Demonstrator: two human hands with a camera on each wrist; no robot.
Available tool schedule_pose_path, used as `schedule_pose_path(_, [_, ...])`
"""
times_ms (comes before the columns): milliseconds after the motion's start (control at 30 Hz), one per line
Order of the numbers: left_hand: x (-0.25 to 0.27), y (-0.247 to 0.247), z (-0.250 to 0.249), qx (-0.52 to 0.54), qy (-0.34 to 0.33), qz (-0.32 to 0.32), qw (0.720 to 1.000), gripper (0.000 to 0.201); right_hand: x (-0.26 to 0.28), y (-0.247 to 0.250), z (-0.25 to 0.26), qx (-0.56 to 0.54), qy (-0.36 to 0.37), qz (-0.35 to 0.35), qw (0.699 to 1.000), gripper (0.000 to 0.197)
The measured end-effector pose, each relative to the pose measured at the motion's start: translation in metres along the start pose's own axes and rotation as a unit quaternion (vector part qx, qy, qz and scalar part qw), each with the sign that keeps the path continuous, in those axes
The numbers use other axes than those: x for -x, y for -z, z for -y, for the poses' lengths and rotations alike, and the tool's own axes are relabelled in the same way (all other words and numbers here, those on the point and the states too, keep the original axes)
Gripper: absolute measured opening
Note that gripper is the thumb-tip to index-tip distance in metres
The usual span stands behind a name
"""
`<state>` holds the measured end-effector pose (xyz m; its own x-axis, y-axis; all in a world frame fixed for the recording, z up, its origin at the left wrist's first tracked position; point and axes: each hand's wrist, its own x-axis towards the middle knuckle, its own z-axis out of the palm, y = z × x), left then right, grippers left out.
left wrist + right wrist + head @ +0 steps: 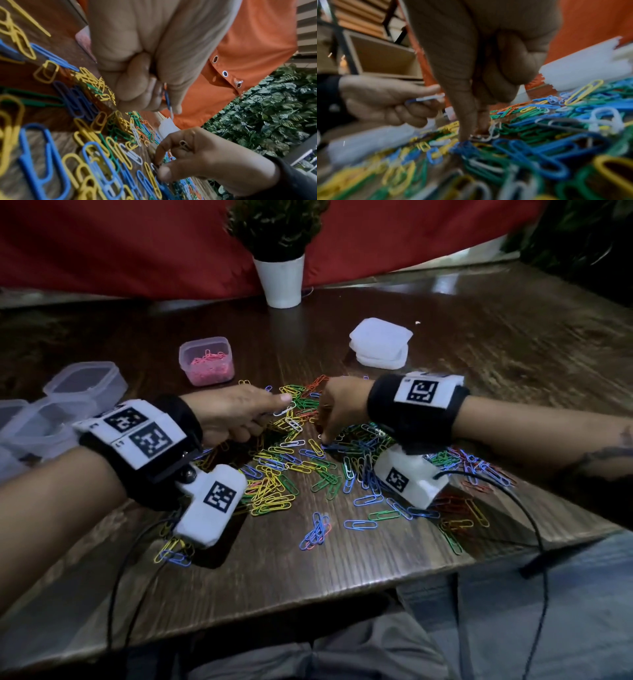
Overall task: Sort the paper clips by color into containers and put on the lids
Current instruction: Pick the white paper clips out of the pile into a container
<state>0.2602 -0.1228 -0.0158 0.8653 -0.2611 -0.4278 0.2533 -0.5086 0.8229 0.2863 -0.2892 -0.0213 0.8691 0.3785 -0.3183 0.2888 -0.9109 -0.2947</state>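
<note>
Only the pink tub (207,361) behind the clip heap (308,460) is filled, unlidded; left hand (230,414) grips gathered clips, right hand (337,410) pinches one from the heap.

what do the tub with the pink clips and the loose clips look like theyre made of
Tub: translucent frosted plastic, likely; the pink clips show dimly through its wall. Loose clips: probably wire under a smooth coloured coating; thin bent loops in even, slightly glossy colours. No bare metal is visible.
</note>
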Motion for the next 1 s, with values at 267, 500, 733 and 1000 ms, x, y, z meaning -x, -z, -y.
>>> schedule_pose_path(267, [0.005, 0.002, -0.001, 0.003, 0.012, -0.005, 1.000, 0.036, -0.001, 0.010, -0.008, -0.237, -0.060, 0.096, 0.965, 0.024])
schedule_pose_path(500, [-0.002, 0.001, -0.002, 0.200, 0.081, 0.037, 0.976, 0.036, 0.004, 0.018, -0.029, -0.531, -0.104, 0.190, 0.819, 0.014])
schedule_pose_path(733, [-0.002, 0.002, -0.008, 0.211, 0.093, 0.069, 0.971, 0.034, 0.012, 0.022, -0.039, -0.513, -0.044, 0.184, 0.837, 0.021])
schedule_pose_path(1000, [0.001, 0.007, 0.002, 0.083, 0.058, 0.037, 0.994, 0.022, 0.013, 0.020, -0.023, -0.440, -0.039, 0.171, 0.881, 0.027])
